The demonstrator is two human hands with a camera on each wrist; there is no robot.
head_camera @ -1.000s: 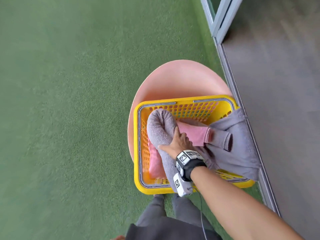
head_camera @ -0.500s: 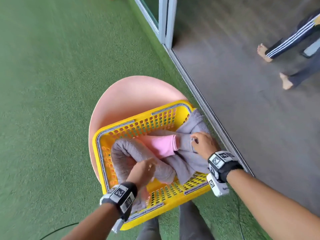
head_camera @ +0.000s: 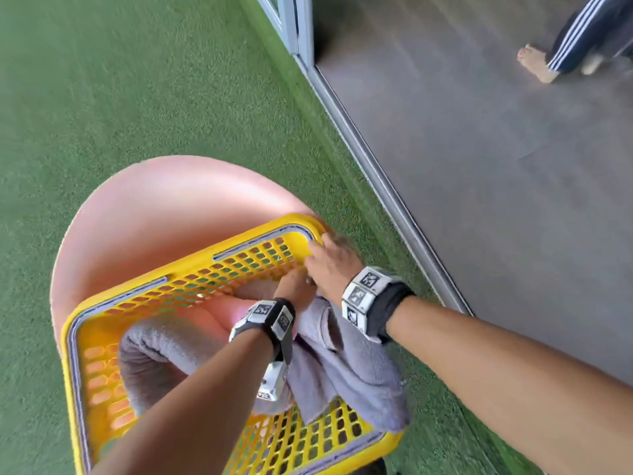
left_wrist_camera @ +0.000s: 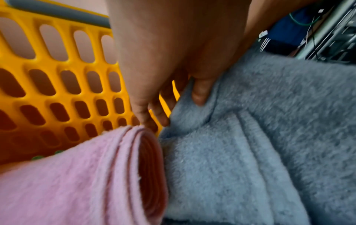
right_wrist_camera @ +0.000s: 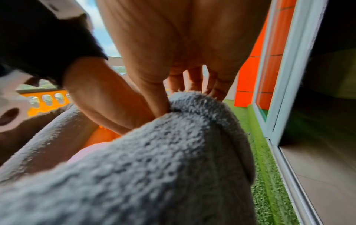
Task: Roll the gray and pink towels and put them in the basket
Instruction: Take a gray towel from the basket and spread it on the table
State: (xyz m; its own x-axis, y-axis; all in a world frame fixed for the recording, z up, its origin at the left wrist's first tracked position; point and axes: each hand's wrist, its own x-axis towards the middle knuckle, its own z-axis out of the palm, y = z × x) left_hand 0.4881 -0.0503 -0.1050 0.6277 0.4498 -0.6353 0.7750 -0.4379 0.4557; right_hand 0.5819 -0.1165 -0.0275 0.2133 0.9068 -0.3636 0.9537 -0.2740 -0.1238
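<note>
We are seeing even, bright daylight with only soft shadows. The head view is smearing with motion blur, worst at the green turf [head_camera: 102, 132] and the far foot [head_camera: 534, 63], and straight lines are bowing toward its edges. Both wrist views are showing very close cloth and skin out of focus.

No readable text, brand or number anywhere. The wrist bands [head_camera: 364, 296] carry only black-and-white square marker patterns, no characters. Yellow basket [head_camera: 191, 265] and both towels are unlabelled as far as visible.
</note>
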